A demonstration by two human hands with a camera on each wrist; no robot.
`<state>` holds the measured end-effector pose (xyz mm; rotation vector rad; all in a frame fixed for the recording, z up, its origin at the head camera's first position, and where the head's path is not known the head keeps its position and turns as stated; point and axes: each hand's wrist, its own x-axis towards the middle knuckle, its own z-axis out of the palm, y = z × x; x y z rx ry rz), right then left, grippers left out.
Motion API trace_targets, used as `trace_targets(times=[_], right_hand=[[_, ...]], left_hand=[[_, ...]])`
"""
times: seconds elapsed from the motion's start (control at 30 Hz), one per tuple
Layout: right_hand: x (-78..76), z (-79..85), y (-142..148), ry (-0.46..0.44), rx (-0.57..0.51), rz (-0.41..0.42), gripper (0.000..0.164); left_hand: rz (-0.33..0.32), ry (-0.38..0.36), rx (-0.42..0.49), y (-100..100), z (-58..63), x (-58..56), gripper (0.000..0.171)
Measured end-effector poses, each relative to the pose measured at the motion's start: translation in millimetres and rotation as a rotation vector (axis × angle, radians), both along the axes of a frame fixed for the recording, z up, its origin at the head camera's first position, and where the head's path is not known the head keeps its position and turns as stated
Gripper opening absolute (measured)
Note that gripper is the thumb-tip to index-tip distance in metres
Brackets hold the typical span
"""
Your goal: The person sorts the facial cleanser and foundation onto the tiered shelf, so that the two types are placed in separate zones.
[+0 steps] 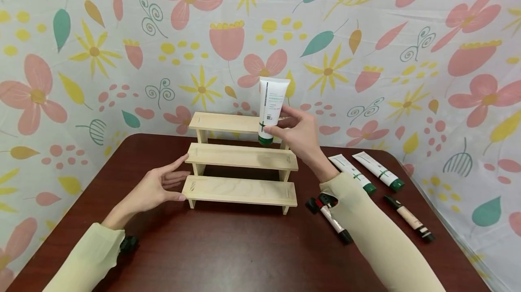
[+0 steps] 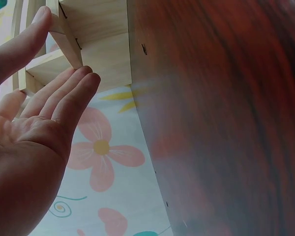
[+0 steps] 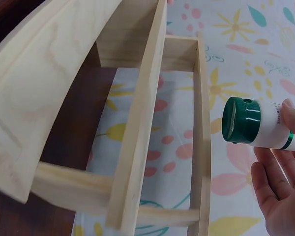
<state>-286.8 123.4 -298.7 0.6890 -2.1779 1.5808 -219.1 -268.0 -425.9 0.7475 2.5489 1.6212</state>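
Observation:
My right hand (image 1: 301, 134) pinches a white squeeze tube (image 1: 274, 95) with a green cap between thumb and fingers. The tube is upright, cap down, in front of the top step of a three-step wooden display rack (image 1: 240, 154). In the right wrist view the green cap (image 3: 243, 120) is apart from the rack's wood. At the rack's left end, my left hand (image 1: 152, 189) touches the steps with extended fingers, the thumb by the bottom step and the index finger by the middle one. The left wrist view shows its straight fingers (image 2: 64, 98) against the rack's side.
On the table's right lie two more white tubes, one (image 1: 350, 170) partly behind my sleeve and another (image 1: 378, 171) beside it. A beige tube with a black cap (image 1: 411, 219) and a silvery tube (image 1: 334, 222) lie nearer. A flowered cloth (image 1: 260, 21) hangs behind the table.

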Motion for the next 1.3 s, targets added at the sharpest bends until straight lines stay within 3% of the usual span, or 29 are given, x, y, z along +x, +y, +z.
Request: trace_targets(times=[0.37, 0.87, 1.3], right_hand=[[-14.4, 11.7, -38, -0.096, -0.037, 0.016, 0.056], [-37.9, 20.7, -86, -0.107, -0.020, -0.015, 0.053], [-55.5, 15.0, -116, -0.117, -0.013, -0.002, 0.052]], left_hand=[[0.008, -0.001, -0.010, 1, 2.3, 1.7, 0.107], [0.006, 0.000, -0.014, -1, 0.7, -0.6, 0.107], [0.002, 0.003, -0.016, 0, 1.0, -0.8, 0.107]])
